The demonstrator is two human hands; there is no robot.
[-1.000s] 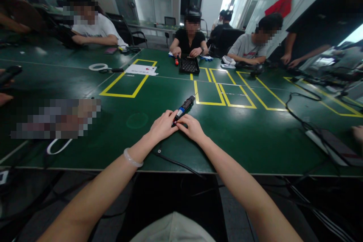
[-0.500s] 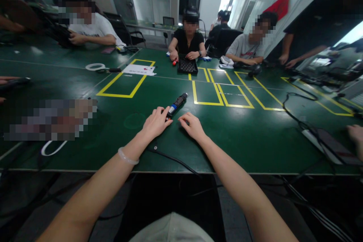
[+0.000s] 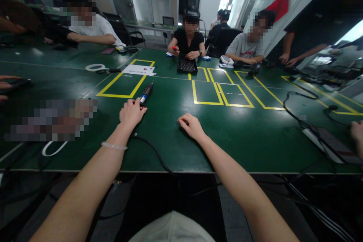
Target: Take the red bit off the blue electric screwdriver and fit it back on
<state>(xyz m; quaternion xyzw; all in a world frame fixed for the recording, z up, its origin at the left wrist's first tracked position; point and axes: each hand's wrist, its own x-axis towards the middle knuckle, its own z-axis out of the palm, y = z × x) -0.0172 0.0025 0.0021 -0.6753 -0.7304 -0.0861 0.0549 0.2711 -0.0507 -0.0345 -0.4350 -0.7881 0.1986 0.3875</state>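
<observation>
My left hand (image 3: pixel 132 112) is closed around the rear of a black and blue electric screwdriver (image 3: pixel 146 93). Its bit points away from me and slightly right, low over the table. A black cord (image 3: pixel 155 153) runs from near the left wrist to the table's front edge. To the right, my right hand (image 3: pixel 191 125) rests on the green tabletop with its fingers curled in and thumb near the index finger. Nothing shows in it, and the two hands are well apart.
Yellow tape rectangles (image 3: pixel 208 103) mark the green table (image 3: pixel 170 143). A white paper (image 3: pixel 138 70) lies ahead, left of a black tray (image 3: pixel 187 65) by a co-worker (image 3: pixel 189 39). Cables (image 3: pixel 295 115) and a grey device (image 3: pixel 336 145) are on the right; a blurred item (image 3: pixel 51 121) is left.
My left hand has moved left with the electric screwdriver, dragging its cord along. The right hand stays in place. Across the table, the co-worker's hand with a red item has risen.
</observation>
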